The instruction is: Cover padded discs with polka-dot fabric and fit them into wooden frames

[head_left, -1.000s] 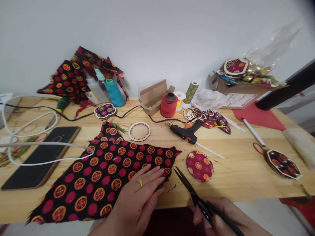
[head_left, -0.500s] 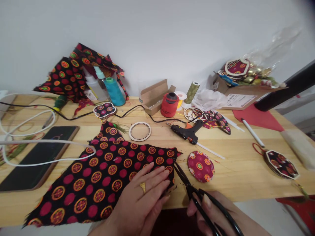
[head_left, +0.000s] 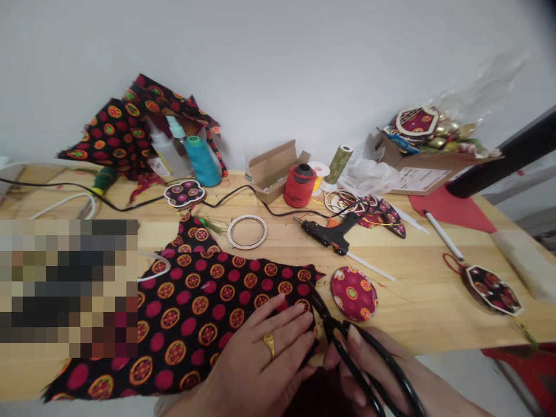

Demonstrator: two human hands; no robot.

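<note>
Black cloth (head_left: 200, 304) with red dots and orange-ringed flowers lies spread over the front of the table. On its right part rests my left hand (head_left: 264, 350), a gold ring on one finger, its fingers stretched out flat. My right hand (head_left: 369, 359) is closed round black-handled scissors (head_left: 332, 330). Their blade tips touch the cloth near its right corner, just beyond my left fingertips. A round maroon patterned fabric-covered disc (head_left: 355, 293) sits right beside the scissors. Whether the blades have cloth between them is hard to make out.
Behind the disc lies a black glue gun (head_left: 328, 234) with a white stick. Nearby are a wooden ring (head_left: 247, 231), a red thread spool (head_left: 299, 185) and a small cardboard box (head_left: 273, 171). An octagonal ornament (head_left: 493, 289) lies at right. The left area is blurred by pixel blocks.
My left hand has slid slightly right and down on the cloth. The scissors have shifted a little left, blades closer together. Pixel blocks now cover the left side.
</note>
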